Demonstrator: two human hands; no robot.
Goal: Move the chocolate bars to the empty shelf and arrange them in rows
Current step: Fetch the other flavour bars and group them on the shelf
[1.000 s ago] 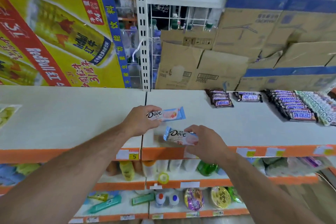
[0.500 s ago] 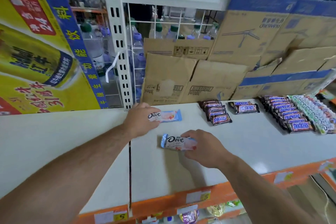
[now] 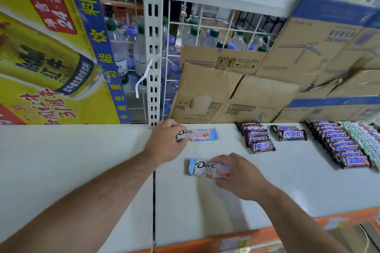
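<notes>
Head view, left hand: the left hand reaches to the back of the white shelf, fingers curled round the left end of the far Dove bar, which lies flat near the rear edge
Head view, right hand: the right hand pinches the right end of the near Dove bar, which lies in front of the first, parallel to it and apart
Done: to the right, a short Snickers row, a Snickers pair and a long Snickers row are laid out
Left: I'd judge both Dove bars need squaring up and releasing, and there is bare shelf for more
Hard to see: most fingertips are hidden, and the green-and-white packets are blurred and cut off at the right edge
</notes>
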